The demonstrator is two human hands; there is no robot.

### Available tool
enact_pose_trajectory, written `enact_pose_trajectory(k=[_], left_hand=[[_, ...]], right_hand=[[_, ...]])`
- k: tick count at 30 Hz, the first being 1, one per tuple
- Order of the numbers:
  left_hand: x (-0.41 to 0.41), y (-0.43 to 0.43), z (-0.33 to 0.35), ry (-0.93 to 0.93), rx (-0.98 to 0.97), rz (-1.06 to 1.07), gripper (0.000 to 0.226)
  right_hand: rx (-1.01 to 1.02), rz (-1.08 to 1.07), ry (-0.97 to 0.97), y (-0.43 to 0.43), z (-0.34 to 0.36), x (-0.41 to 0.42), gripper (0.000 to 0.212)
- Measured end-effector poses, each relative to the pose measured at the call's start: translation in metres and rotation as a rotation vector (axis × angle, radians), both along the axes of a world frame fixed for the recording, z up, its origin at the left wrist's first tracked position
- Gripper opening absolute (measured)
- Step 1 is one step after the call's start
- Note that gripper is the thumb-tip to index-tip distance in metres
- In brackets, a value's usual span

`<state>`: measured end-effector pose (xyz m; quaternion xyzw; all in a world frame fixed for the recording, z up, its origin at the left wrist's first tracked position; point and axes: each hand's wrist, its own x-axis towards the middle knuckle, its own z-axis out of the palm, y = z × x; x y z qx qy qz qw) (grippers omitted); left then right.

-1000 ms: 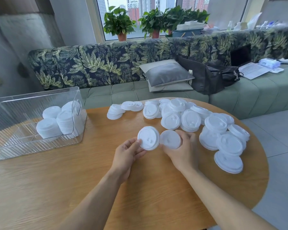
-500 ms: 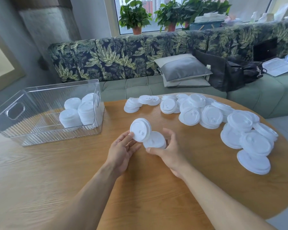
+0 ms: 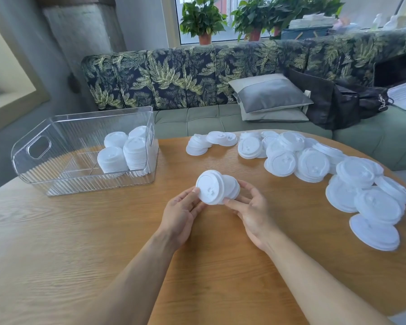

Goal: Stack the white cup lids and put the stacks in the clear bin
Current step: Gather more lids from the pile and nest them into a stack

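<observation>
A short stack of white cup lids [image 3: 215, 187] lies on its side between my hands, just above the round wooden table [image 3: 197, 266]. My left hand [image 3: 183, 213] holds its left face with fingertips at the rim. My right hand [image 3: 252, 211] grips its right end, thumb over the top and fingers under. The clear bin [image 3: 56, 177] stands at the left and holds several lid stacks [image 3: 124, 156] in its right end. Loose white lids [image 3: 314, 165] are spread over the table's far and right parts.
A leaf-print sofa [image 3: 197, 76] runs behind the table with a grey cushion [image 3: 270, 95], a black bag [image 3: 338, 102] and a laptop. Potted plants stand on the window sill. The table's right edge drops off beside the outermost lids [image 3: 375, 233].
My two hands have brought their separate lids together into one stack. The view has swung left, so the bin sits nearer the centre.
</observation>
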<state>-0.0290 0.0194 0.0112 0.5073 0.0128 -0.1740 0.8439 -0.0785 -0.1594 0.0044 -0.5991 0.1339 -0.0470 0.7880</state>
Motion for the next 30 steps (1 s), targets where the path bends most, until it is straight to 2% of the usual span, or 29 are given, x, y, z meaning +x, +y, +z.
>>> enact_pose_trajectory(k=[3, 16, 20, 24, 27, 30], left_hand=[[0.000, -0.002, -0.001, 0.002, -0.009, 0.027, 0.025], [-0.004, -0.011, -0.005, -0.034, 0.109, 0.131, 0.026], [-0.006, -0.016, -0.006, -0.065, 0.154, 0.165, 0.025], [-0.008, -0.019, -0.008, -0.098, 0.217, 0.186, 0.023], [-0.010, -0.018, -0.007, -0.110, 0.209, 0.185, 0.025], [-0.012, -0.016, -0.005, -0.131, 0.186, 0.141, 0.030]], right_hand=[[0.045, -0.019, -0.028, 0.000, 0.000, 0.001, 0.053], [0.092, 0.045, -0.053, 0.002, 0.005, -0.002, 0.038], [0.109, 0.038, -0.063, 0.003, 0.006, -0.002, 0.028], [0.008, 0.063, -0.120, 0.006, 0.002, -0.005, 0.049], [-0.041, 0.051, -0.129, 0.007, -0.001, -0.004, 0.050], [-0.070, 0.048, -0.141, 0.008, -0.001, -0.005, 0.041]])
